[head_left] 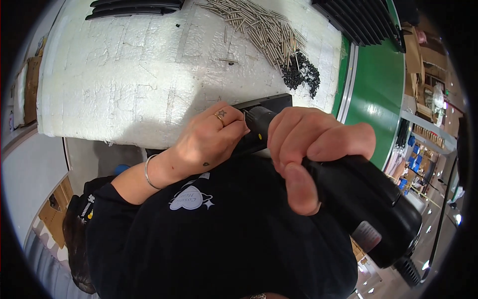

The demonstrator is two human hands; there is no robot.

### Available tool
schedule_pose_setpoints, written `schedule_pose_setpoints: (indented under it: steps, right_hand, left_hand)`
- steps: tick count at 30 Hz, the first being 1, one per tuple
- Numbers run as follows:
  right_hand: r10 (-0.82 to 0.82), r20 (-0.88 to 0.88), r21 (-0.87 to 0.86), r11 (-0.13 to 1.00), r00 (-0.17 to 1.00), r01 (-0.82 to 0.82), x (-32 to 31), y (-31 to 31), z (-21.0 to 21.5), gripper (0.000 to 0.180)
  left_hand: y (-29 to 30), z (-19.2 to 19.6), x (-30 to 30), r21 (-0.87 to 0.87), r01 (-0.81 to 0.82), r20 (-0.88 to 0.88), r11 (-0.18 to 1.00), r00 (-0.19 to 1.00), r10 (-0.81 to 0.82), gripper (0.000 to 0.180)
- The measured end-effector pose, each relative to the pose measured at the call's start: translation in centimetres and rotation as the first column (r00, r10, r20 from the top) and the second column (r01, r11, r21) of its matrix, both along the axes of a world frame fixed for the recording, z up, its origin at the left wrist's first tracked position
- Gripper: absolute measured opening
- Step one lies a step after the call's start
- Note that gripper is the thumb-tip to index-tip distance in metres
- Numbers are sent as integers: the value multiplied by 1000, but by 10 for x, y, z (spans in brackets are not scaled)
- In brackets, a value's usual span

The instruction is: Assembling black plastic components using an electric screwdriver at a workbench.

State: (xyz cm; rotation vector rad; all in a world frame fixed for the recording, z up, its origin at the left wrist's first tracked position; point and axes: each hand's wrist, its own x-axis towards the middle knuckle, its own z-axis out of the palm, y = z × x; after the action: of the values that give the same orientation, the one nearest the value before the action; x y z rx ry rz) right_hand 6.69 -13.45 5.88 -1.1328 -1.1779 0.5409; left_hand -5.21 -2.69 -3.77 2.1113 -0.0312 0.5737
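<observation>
My right hand [318,139] is wrapped round a black corded electric screwdriver [373,204], its body slanting toward the lower right. The driver's nose points left, at a flat black bar-like part [280,102] near the table's front edge. My left hand [209,132] is closed in a pinch beside the driver's nose, over the black part. Whatever lies between its fingertips is hidden. A small yellow dot shows on the part just below the nose.
Beyond my hands, a pile of slim metal rods [264,30] lies by a heap of small black screws [301,74] on the white-wrapped tabletop [109,74]. Black strips [134,7] sit far left; several black slatted parts [356,20] lie far right, by a green surface [373,99].
</observation>
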Motion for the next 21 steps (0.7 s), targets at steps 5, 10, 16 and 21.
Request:
schedule_pose_setpoints:
  steps: [5,10,16,21]
  right_hand:
    - [44,9,12,999,999,-44,0,7,-6,35]
    - [-48,9,9,999,999,48,-6,7,-5,34]
    - [-152,40,-36,987,988,154,-9,5,-10,37]
    - [-302,-246,234,903,921,359,14,-17,7,32]
  left_hand:
    - [-1,-7,-2,-36,-39,13,999,999,40,12]
    - [-1,-3,1,-33,-27,20,999,999,28,13]
    - [-4,-6,-3,-179,-28,-92,983,996,12,13]
    - [-4,1,0,5,-34,-20,999,999,34,13]
